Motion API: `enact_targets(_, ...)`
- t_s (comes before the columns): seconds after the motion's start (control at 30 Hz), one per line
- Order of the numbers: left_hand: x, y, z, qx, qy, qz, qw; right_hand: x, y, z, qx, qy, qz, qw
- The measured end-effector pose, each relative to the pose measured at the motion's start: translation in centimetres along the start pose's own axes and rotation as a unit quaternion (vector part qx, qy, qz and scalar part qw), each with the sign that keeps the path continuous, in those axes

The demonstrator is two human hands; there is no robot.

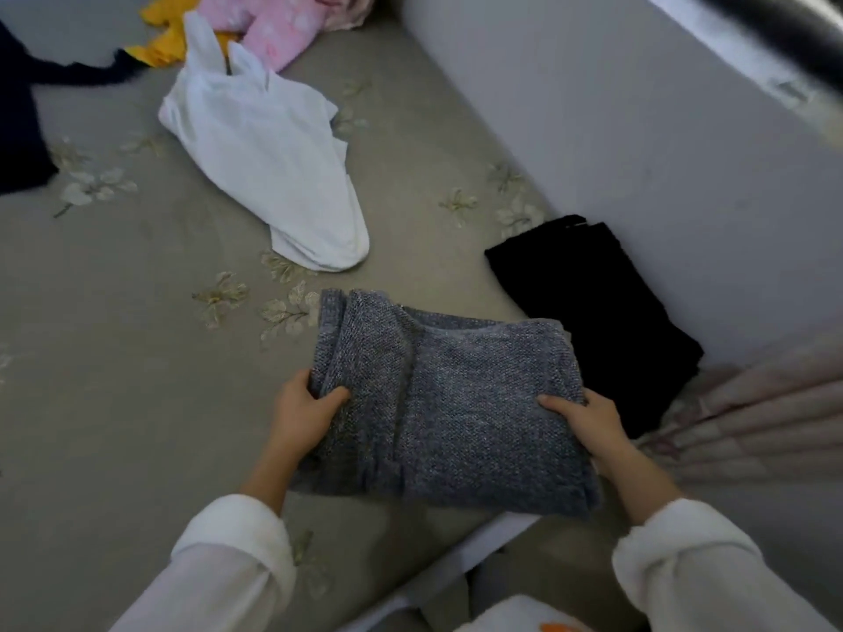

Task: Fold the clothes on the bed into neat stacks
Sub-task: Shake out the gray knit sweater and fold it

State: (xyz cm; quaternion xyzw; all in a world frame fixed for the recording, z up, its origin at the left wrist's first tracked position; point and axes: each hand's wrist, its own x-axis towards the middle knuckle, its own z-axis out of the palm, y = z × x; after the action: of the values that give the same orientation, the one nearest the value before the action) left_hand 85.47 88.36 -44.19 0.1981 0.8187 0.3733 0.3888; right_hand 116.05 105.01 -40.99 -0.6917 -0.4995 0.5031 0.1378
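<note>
Two hands are clamped on a folded grey knit sweater (449,403) near the lower middle of the view: the left hand (306,405) grips its left edge with the thumb on top and fingers curled round the fold, and the right hand (586,419) holds the right edge the same way, both wrists emerging from white rolled sleeves (232,547). The sweater is held over a grey-beige bedspread (114,380) embroidered with pale flower and leaf motifs. Just beside the sweater's far right corner, a folded black garment (597,312) lies against a pale grey wall (616,130) that bounds the bed on the right. A loosely bunched white garment (269,171) is spread farther up the bed, well apart from the sweater. Beyond it, at the top edge, a pink fleecy garment (278,25) and a yellow garment (166,34) are piled together, and a dark navy garment (23,111) is draped at the left edge. A pinkish pleated fabric (752,412) is seen at the lower right, below the wall. No readable writing or label is noted; a small mark on the upper right of the wall is too blurred to read. Bare bedspread stretches to the left of the sweater and between it and the white garment.
</note>
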Motion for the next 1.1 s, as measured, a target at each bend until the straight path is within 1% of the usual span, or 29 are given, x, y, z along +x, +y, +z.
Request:
enact_targets(0.17, 3.0, 7.3, 6.6, -0.001, 0.013, 0.041, 0.999, 4.2, -0.5, -6.5, 0.095, 0.019, 0.022, 0.995)
enact_targets(0.27, 4.8, 11.9, 10.9, 0.022, 0.018, 0.072, 0.997, 7.8, -0.5, -10.4, 0.143, 0.032, 0.035, 0.989)
enact_targets(0.4, 8.0, 18.4, 17.1, 0.042, -0.008, 0.122, 0.992, 12.4, -0.3, -14.9, 0.188, 0.064, 0.057, 0.978)
enact_targets(0.53, 10.4, 25.7, 22.9, 0.146, -0.013, 0.209, 0.967, 15.4, -0.2, -18.4, 0.219, 0.095, 0.072, 0.968)
enact_targets(0.67, 12.8, 32.0, 27.1, 0.196, -0.014, 0.247, 0.949, 17.2, 0.6, -20.8, 0.246, 0.114, 0.08, 0.959)
enact_targets(0.8, 15.6, 35.9, 30.6, 0.239, -0.002, 0.285, 0.928, 19.1, 1.9, -21.5, 0.259, 0.119, 0.08, 0.955)
enact_targets(0.9, 18.1, 36.5, 33.7, 0.238, -0.001, 0.3, 0.924, 21.1, 2.9, -20.9, 0.22, 0.152, 0.084, 0.96)
enact_targets(0.93, 19.0, 36.0, 34.7, 0.257, -0.003, 0.291, 0.922, 21.8, 3.3, -20.7, 0.202, 0.161, 0.097, 0.961)
enact_targets(1.0, 20.2, 34.1, 36.7, 0.328, -0.028, 0.247, 0.911, 23.2, 4.0, -20.2, 0.144, 0.169, 0.147, 0.964)
enact_targets(1.03, 20.4, 32.9, 37.7, 0.368, -0.049, 0.227, 0.9, 23.7, 4.1, -20.0, 0.096, 0.168, 0.167, 0.967)
enact_targets(1.07, 20.4, 31.7, 38.6, 0.397, -0.076, 0.218, 0.888, 24.1, 4.2, -19.7, 0.029, 0.171, 0.169, 0.97)
enact_targets(1.1, 20.2, 30.4, 39.6, 0.414, -0.105, 0.219, 0.877, 24.3, 4.2, -19.4, -0.053, 0.181, 0.145, 0.971)
